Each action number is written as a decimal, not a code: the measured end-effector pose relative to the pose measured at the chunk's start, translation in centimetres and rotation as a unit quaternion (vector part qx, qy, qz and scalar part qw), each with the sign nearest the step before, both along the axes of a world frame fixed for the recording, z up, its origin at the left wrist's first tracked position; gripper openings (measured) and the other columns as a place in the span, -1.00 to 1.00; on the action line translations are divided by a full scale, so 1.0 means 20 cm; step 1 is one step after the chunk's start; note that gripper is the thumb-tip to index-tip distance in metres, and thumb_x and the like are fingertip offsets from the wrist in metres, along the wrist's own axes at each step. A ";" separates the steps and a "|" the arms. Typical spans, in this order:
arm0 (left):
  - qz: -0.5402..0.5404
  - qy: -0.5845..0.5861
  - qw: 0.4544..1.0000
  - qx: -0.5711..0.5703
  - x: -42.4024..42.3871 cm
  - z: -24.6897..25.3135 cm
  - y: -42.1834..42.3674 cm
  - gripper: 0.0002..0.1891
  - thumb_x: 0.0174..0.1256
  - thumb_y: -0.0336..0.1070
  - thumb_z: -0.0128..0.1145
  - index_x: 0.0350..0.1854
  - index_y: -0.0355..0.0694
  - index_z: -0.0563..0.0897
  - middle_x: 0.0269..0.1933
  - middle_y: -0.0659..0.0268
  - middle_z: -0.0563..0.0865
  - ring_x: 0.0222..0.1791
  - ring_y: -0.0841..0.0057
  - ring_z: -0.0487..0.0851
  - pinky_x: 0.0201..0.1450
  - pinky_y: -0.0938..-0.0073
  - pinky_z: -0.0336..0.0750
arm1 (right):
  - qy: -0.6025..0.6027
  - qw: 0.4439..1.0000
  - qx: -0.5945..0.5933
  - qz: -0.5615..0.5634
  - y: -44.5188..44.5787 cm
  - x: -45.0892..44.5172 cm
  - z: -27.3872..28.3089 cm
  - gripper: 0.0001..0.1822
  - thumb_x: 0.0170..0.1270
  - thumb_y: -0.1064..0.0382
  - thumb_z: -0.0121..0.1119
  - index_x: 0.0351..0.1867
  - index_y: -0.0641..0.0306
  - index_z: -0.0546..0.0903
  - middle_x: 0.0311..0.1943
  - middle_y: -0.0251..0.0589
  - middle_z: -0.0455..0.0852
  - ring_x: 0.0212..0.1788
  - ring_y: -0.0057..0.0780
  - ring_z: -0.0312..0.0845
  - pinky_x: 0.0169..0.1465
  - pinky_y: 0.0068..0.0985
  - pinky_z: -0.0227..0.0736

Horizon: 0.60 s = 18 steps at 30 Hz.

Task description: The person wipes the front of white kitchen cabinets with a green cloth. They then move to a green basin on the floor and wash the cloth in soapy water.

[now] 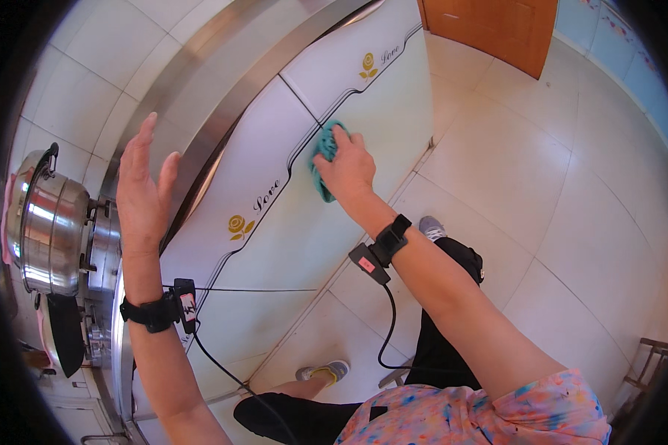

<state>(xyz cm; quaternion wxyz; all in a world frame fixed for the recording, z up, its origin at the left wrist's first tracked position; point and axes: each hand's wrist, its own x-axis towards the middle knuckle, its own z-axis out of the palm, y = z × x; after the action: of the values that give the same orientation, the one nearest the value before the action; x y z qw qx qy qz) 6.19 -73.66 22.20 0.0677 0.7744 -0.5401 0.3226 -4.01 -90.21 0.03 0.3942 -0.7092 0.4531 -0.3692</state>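
Note:
My right hand (349,167) presses a crumpled teal cloth (327,161) against a glossy white cabinet door (278,239), near the seam between two door panels. A black wavy line, gold roses and lettering decorate the doors. My left hand (145,189) is raised with its fingers apart and holds nothing; it is over the edge of the stainless steel countertop (200,133). Each wrist wears a black strap with a small cabled box.
A stainless steel pot (55,231) stands on the gas stove (104,245) at the left, with a dark pan (65,334) beside it. A wooden door (490,28) is at the top right. A wooden stool or rack (648,361) stands at the lower right on the tiled floor (506,167).

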 end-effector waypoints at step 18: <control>-0.018 -0.032 0.999 0.016 0.11 0.00 0.00 -0.50 0.22 -0.37 0.02 0.26 -0.15 0.33 0.28 0.22 0.37 0.28 0.28 0.30 0.32 0.37 0.15 | 0.011 0.999 0.041 0.025 0.05 -0.04 0.12 -0.38 -0.02 0.08 0.22 0.15 0.10 0.37 -0.10 0.03 0.40 -0.18 0.02 0.50 -0.13 -0.12 0.43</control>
<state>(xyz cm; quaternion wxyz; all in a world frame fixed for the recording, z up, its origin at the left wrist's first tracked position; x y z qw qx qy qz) 8.40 -73.66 22.17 0.0434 0.7546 -0.5613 0.3371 -4.78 -89.21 2.36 0.4271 -0.7075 0.4545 -0.3323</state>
